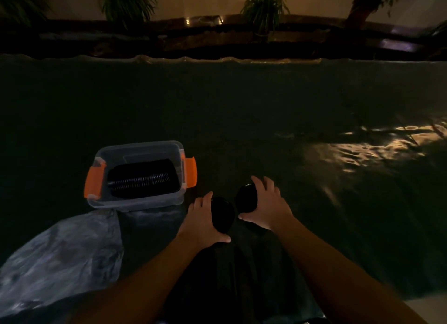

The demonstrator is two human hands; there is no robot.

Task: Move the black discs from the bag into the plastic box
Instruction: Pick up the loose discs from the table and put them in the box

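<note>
Hands meet over the dark table (242,101), each gripping a stack of black discs: the left hand (205,218) wraps one stack (223,214), the right hand (266,202) another (246,198), thumbs underneath. To their left sits the clear plastic box (145,204) with orange latches (93,181), discs (142,178) rowed on edge inside. A crumpled plastic bag (63,258) lies just before it.

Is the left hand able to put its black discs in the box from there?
Probably yes. The left hand grips black discs just right of the open plastic box, with nothing between them, though its row of discs looks nearly full.
</note>
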